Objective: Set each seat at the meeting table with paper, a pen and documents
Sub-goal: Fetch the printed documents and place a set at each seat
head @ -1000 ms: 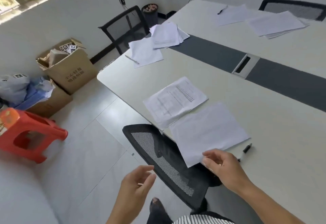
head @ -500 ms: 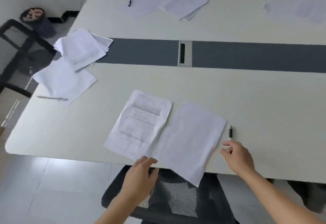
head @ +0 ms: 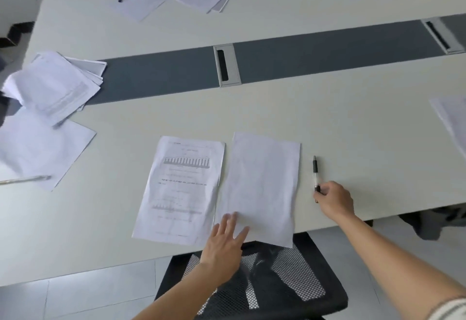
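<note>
Table point(head: 327, 107) bears this seat's set above the chair point(head: 290, 294). Sheet point(head: 262, 183) lies central, its near edge overhanging, with the document point(head: 181, 188) touching it at nine o'clock. Left hand point(head: 224, 241) lies flat, fingers straight, on the sheet's seven o'clock corner. Right hand point(head: 335, 200) pinches the near end of the pen point(head: 315, 171), which lies at three o'clock of the sheet, pointing to twelve. Squaring this setting seems the step in hand. Next comes a nudge of the sheet toward twelve, then letting go.

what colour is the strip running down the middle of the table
Dark grey strip, set in the pale table, seen in the head view.
</note>
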A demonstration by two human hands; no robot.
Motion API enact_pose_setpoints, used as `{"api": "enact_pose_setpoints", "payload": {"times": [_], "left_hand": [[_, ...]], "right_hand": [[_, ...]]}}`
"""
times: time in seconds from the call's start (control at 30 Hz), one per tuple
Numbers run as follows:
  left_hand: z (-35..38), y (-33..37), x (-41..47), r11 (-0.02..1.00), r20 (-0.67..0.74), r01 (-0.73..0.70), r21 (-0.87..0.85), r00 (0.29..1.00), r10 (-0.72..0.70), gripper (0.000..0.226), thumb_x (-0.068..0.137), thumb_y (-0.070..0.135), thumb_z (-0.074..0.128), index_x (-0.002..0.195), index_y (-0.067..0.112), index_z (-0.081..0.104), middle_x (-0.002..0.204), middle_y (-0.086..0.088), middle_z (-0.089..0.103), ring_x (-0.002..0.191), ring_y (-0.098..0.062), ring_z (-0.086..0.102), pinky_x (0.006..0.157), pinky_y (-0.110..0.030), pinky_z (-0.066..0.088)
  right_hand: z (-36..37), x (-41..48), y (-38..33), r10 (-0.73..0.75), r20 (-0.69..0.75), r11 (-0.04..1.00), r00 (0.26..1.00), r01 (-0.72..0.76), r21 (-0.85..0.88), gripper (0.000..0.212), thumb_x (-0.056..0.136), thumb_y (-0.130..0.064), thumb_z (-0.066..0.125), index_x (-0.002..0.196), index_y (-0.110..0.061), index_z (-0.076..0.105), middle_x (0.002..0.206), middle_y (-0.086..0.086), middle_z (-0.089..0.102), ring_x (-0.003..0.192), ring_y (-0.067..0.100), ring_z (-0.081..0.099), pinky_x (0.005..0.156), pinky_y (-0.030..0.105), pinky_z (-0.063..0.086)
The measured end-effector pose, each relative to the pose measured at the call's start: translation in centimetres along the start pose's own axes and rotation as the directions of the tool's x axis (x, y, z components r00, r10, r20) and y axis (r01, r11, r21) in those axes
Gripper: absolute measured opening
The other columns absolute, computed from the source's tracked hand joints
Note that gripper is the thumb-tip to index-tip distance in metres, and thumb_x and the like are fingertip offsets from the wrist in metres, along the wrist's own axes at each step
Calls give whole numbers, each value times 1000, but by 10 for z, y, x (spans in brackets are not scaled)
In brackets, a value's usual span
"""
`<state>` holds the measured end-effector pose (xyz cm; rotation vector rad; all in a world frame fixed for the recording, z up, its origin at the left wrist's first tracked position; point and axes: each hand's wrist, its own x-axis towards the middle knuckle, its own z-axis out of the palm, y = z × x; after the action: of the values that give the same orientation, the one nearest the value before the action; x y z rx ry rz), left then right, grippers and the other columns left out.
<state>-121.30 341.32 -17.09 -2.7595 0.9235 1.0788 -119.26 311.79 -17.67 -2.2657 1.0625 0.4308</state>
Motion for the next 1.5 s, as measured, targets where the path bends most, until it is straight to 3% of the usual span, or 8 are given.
{"api": "enact_pose_setpoints", "payload": {"times": [0.17, 0.67, 0.8, 0.93, 1.03, 1.13, 1.3, 1.5], "left_hand": [[-7, 27, 19, 1000, -6, 20, -1, 1000, -20, 65, 95, 23, 43, 151, 26, 9, 160, -16, -8, 145, -37, 5, 115, -50, 17], [-16, 43, 25, 987, -84, 17, -158, 996, -30, 56, 97, 31, 42, 148, 23, 21, 161, -13, 0, 144, -33, 13, 115, -46, 22], [-19, -11, 2, 899, -270, 219, -379, 903, -334, 52, 97, 37, 39, 147, 30, 26, 162, -3, 7, 147, -23, 10, 118, -41, 18], [10, -82, -29, 761, -120, 508, -404, 795, -595, 62, 97, 43, 38, 152, 31, 15, 163, -10, -5, 149, -31, -2, 119, -46, 14], [28, -95, -42, 776, -31, 534, -336, 817, -575, 69, 96, 53, 33, 153, 34, -3, 162, -12, -11, 149, -34, -1, 117, -46, 18], [27, -84, -37, 792, -51, 543, -278, 815, -576, 68, 96, 55, 31, 152, 33, -1, 160, -17, 5, 141, -35, 21, 110, -43, 29], [18, -74, -28, 841, -77, 507, -187, 846, -527, 64, 97, 52, 33, 150, 30, 5, 153, -17, 19, 128, -32, 34, 104, -43, 33], [13, -94, -22, 892, -193, 374, -253, 884, -425, 64, 95, 52, 40, 151, 32, 15, 161, -16, 6, 148, -36, 7, 116, -50, 17]], "right_hand": [[8, -10, -37, -138, -20, 982, 990, 140, 125, 23, 85, -22, 67, 104, -11, 63, 93, 3, 73, 91, 25, 67, 82, 35, 52], [48, -17, -76, -245, 209, 950, 947, 278, -145, 27, 80, -31, 69, 93, -8, 63, 88, 3, 70, 84, 25, 65, 71, 31, 50], [40, -26, -82, -331, 136, 930, 934, 347, -119, 33, 84, -38, 64, 107, -14, 64, 98, -2, 69, 90, 21, 65, 77, 31, 51], [56, -53, -103, -525, 222, 824, 822, 556, -113, 38, 91, -33, 59, 125, -18, 58, 126, -2, 60, 119, 16, 54, 90, 31, 48], [78, -66, -113, -591, 376, 621, 713, 700, -352, 55, 92, -36, 54, 144, -27, 38, 158, 3, 24, 148, 23, 15, 111, 39, 32], [92, -64, -109, -483, 469, 563, 739, 673, -480, 71, 91, -38, 57, 151, -30, 20, 164, 5, -4, 151, 29, -9, 118, 49, 16], [101, -60, -106, -459, 483, 540, 745, 666, -514, 77, 90, -40, 60, 152, -30, 14, 163, 7, -9, 150, 30, -9, 118, 49, 19], [83, -61, -97, -559, 286, 614, 778, 621, -487, 69, 92, -44, 55, 151, -32, 22, 164, 5, -1, 151, 27, -4, 117, 45, 20]]}}
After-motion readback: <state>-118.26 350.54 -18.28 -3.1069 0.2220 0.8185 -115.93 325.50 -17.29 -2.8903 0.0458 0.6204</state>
